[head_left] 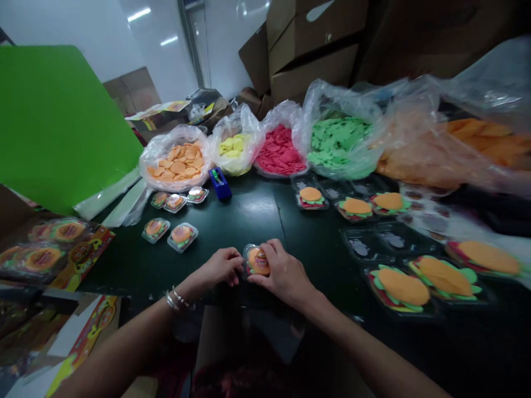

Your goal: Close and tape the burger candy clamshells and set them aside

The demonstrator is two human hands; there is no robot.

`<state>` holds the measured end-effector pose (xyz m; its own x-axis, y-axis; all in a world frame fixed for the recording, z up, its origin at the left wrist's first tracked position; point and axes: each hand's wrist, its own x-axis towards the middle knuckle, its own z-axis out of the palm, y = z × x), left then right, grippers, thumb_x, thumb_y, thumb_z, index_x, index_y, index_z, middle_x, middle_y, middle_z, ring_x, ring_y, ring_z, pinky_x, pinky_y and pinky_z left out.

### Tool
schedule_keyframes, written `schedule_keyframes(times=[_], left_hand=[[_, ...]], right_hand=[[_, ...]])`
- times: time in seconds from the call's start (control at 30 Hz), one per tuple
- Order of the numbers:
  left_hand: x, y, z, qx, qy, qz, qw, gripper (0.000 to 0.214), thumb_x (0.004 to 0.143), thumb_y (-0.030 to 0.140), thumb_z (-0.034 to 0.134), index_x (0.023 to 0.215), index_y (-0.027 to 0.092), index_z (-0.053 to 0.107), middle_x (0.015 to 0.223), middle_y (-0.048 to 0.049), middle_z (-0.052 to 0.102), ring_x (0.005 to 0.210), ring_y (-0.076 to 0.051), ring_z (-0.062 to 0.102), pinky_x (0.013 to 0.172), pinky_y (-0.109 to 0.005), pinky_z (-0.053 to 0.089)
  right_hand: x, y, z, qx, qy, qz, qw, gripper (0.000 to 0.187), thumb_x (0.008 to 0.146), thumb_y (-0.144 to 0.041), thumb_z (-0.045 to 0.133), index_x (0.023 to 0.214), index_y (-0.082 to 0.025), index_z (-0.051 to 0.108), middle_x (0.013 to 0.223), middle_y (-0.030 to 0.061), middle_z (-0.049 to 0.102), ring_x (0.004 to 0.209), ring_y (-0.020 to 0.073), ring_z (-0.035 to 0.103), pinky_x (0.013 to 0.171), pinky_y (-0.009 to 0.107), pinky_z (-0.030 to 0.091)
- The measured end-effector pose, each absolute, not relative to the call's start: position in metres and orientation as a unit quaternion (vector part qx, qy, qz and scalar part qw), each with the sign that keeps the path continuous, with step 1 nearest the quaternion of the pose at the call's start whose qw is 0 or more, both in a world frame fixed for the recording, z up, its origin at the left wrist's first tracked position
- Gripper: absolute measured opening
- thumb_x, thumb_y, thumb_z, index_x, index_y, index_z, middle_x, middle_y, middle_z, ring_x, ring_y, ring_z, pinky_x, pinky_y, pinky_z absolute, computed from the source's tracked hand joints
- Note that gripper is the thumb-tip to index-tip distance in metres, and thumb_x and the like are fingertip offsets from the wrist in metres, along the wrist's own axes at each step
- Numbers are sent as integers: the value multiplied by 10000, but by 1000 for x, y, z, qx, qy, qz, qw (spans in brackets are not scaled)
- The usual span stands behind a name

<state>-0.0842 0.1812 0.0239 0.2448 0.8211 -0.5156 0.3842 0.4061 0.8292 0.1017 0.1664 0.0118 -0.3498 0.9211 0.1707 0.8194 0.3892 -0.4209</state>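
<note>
A small clear plastic box with a burger-shaped piece (256, 261) in it rests on the dark table in front of me; a printed label shows on its top. My right hand (287, 273) grips this box from the right, with thumb and fingers along its edges. Close to the box's left side is my left hand (224, 266), its fingers curled in. Whether a small thing is between those fingertips is hidden. Farther left stand similar closed burger boxes (182, 236). Open clear trays with layered burgers (400, 287) lie to the right.
A blue tape dispenser (219, 184) stands beyond my hands. Along the back are plastic bags of light-orange discs (178, 163), yellow pieces (232, 146), red pieces (281, 152) and green pieces (340, 141). A carton of packed burgers (78, 257) sits at left, near a green panel (62, 127).
</note>
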Motion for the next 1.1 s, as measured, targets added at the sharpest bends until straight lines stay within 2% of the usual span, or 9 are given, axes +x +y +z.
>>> schedule_keyframes(times=[0.1, 0.2, 0.3, 0.4, 0.63, 0.77, 0.93, 1.1], left_hand=[[-82, 199, 28, 532, 589, 201, 574, 235, 759, 376, 573, 822, 151, 543, 698, 21, 563, 487, -64, 517, 417, -169, 368], [-76, 214, 30, 541, 568, 189, 591, 267, 728, 388, 605, 802, 131, 596, 628, 25, 552, 486, -69, 495, 421, -170, 337], [-71, 221, 29, 528, 563, 200, 604, 236, 684, 346, 629, 770, 131, 587, 531, 65, 471, 434, -49, 413, 425, -170, 288], [-69, 220, 28, 515, 564, 220, 606, 213, 676, 326, 620, 755, 140, 552, 515, 85, 426, 411, -34, 355, 430, -175, 256], [-73, 214, 28, 517, 553, 193, 624, 273, 664, 371, 672, 733, 132, 559, 504, 50, 482, 422, -66, 428, 434, -199, 287], [-73, 213, 27, 516, 541, 203, 632, 257, 663, 355, 661, 725, 152, 517, 494, 78, 438, 402, -45, 366, 428, -190, 255], [-65, 207, 33, 529, 539, 220, 617, 177, 695, 287, 610, 699, 170, 479, 492, 88, 392, 412, -45, 307, 419, -191, 209], [-63, 201, 33, 545, 558, 229, 582, 152, 691, 272, 622, 692, 168, 511, 531, 76, 417, 455, -56, 328, 429, -191, 229]], right_hand=[[102, 166, 14, -531, -812, 137, 197, 565, 663, -487, 749, 1077, -197, 496, 1092, 74, 524, 871, 245, 621, 662, 335, 506], [106, 166, 9, -515, -811, 154, 230, 623, 650, -450, 766, 1140, -192, 479, 1118, 82, 520, 920, 255, 606, 720, 371, 517], [113, 165, 2, -487, -804, 199, 277, 704, 642, -381, 781, 1227, -213, 427, 1179, 88, 508, 1013, 258, 577, 824, 398, 505], [118, 162, -1, -468, -798, 226, 305, 706, 634, -332, 791, 1227, -215, 428, 1205, 89, 504, 1070, 258, 546, 881, 397, 486], [117, 162, 2, -477, -803, 215, 285, 649, 633, -342, 786, 1184, -222, 462, 1154, 75, 532, 1010, 252, 568, 826, 390, 492], [116, 164, -1, -474, -804, 218, 285, 700, 612, -348, 793, 1201, -201, 444, 1218, 97, 519, 1061, 258, 556, 855, 394, 493], [117, 167, -2, -492, -796, 245, 251, 890, 580, -364, 803, 1331, -180, 361, 1329, 150, 466, 1174, 294, 512, 932, 431, 466], [118, 166, 1, -497, -802, 240, 227, 852, 554, -358, 815, 1291, -176, 427, 1299, 152, 484, 1132, 307, 544, 918, 433, 475]])
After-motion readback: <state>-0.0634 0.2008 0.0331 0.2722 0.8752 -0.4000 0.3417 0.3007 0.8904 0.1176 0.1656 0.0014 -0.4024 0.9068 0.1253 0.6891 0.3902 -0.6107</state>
